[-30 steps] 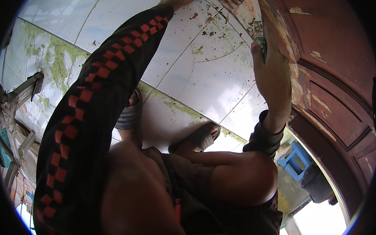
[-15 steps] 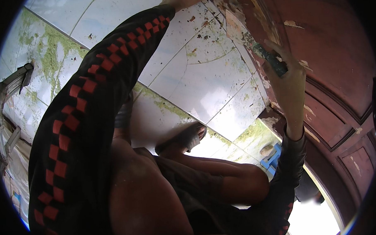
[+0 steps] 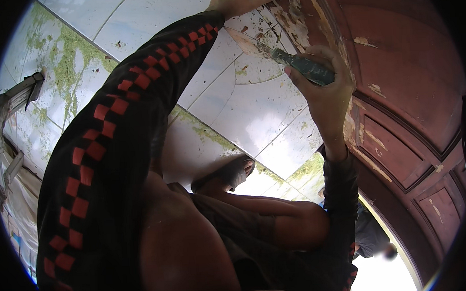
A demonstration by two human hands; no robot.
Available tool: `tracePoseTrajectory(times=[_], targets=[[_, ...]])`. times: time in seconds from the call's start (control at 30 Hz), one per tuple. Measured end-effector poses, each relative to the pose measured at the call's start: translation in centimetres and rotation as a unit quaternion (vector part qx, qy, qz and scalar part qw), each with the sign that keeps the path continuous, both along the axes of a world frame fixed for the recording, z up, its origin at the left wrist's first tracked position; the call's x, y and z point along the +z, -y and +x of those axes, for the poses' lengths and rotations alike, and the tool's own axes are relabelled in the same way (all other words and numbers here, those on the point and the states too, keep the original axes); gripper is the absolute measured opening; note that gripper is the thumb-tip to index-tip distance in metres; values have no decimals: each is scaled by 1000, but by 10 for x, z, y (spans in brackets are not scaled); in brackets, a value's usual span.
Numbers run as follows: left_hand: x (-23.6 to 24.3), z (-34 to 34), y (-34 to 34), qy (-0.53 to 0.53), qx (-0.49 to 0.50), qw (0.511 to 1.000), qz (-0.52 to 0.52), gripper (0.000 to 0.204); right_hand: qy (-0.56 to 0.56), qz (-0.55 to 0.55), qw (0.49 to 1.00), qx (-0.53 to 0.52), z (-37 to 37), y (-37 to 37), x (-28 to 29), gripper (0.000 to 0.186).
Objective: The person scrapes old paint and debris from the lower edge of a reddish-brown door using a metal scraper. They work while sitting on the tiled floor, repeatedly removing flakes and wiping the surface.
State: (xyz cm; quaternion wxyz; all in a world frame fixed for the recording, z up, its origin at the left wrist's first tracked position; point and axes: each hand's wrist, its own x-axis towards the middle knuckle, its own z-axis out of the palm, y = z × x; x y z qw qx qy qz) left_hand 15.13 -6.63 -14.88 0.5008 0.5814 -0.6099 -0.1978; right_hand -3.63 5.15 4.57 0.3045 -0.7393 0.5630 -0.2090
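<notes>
My right hand (image 3: 326,86) is closed around the dark green handle of a scraper (image 3: 304,67). The scraper's flat, stained blade points up and left over the tiles, off the door's surface. Beside it stands the reddish-brown panelled door (image 3: 394,52), its paint flaked to pale patches along the edge and mouldings. My left hand (image 3: 238,2) is at the top of the view, its fingers reaching to the door's edge. The rim of the picture cuts off part of those fingers, so their grip does not show.
White floor tiles (image 3: 232,114) carry green stains and scattered paint flakes. My sandalled foot (image 3: 229,174) rests on them below. A worn frame-like object (image 3: 21,94) stands at the far left, above pale sheeting (image 3: 27,204). Another person (image 3: 372,235) is partly visible beyond the door at lower right.
My right hand has moved left with the scraper, away from the door, and the blade now shows over the tiles. My left hand has shifted slightly right. The view has shifted a little.
</notes>
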Motion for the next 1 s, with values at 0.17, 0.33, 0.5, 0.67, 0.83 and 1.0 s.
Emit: tracePoseTrajectory(times=[0.17,0.33,0.5,0.67,0.83,1.0], targets=[[6,1,-1,-23,-19,999,16,86,49,28,998,-16,1,-5,-30,38],[-1,2,1,-8,0,1000,14,86,231,145,955,-118,-2,-2,-47,36],[0,1,2,-16,-9,1000,14,86,96,29,995,7,13,1,-70,39],[-2,2,2,-2,-4,1000,2,86,69,-27,995,71,13,13,-72,30],[-3,2,2,3,-2,1000,2,86,-36,-186,976,106,-9,20,-22,26],[1,2,2,0,2,1000,17,88,-41,-320,945,41,-22,42,0,27]])
